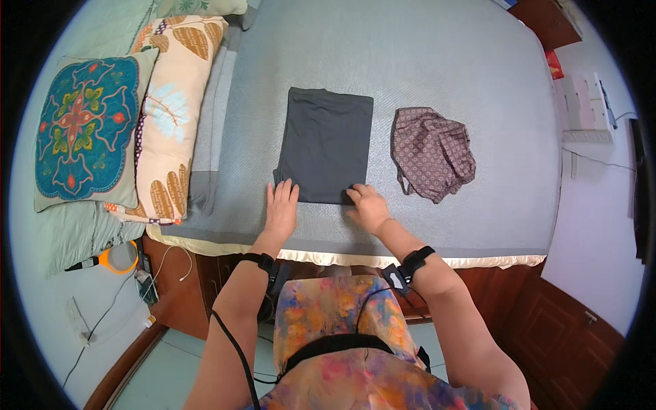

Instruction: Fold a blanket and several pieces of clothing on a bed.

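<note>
A folded dark grey garment [328, 143] lies as a near rectangle on the bed's grey woven mat [425, 61]. My left hand [282, 207] rests at its near left corner, palm down, fingertips on the cloth and fingers slightly spread. At the near right corner is my right hand [370, 206], its fingers bent and touching the edge. Whether the thumb and fingers pinch the fabric there, I cannot tell. To the right of it, apart from both hands, a brown patterned piece of clothing [433, 154] lies loosely bunched with creases.
Two pillows, one teal-patterned [84, 128] and one leaf-printed [169, 118], lie at the left. A cream satin trim [353, 257] runs along the bed's near edge. Black straps circle both wrists, and a black cable [233, 343] crosses my left arm. A white wall shelf [587, 110] is at right.
</note>
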Available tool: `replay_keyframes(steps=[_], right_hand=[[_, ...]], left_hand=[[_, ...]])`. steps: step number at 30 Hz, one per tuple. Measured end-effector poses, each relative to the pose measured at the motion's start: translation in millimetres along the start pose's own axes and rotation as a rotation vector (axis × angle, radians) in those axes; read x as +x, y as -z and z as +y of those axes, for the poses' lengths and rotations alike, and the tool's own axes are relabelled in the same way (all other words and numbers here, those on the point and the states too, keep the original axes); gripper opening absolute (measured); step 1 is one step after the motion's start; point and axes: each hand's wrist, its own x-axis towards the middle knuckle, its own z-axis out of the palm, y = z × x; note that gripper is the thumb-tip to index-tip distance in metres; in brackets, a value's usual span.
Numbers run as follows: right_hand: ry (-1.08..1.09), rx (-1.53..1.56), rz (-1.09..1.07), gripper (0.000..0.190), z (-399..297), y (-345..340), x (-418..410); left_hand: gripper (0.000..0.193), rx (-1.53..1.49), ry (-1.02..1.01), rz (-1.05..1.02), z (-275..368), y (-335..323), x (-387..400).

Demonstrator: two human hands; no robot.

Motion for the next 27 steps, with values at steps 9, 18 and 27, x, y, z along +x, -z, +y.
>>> replay_keyframes(steps=[9, 18, 27], right_hand=[[-0.001, -0.077, -0.066, 0.017, 21.9, -31.6, 15.3], [0.012, 0.348, -0.451, 0.022, 2.4, 20.1, -65.7], [0.068, 0.21, 0.255, 0.035, 27.2, 50.2, 26.6]], left_hand=[[0.018, -0.03, -0.033, -0.159, -15.5, -24.8, 16.0], [0.014, -0.507, 0.054, -0.869, -1.7, 34.0, -29.7], [0.033, -0.237, 0.172, 0.153, 1.5, 23.8, 50.2]])
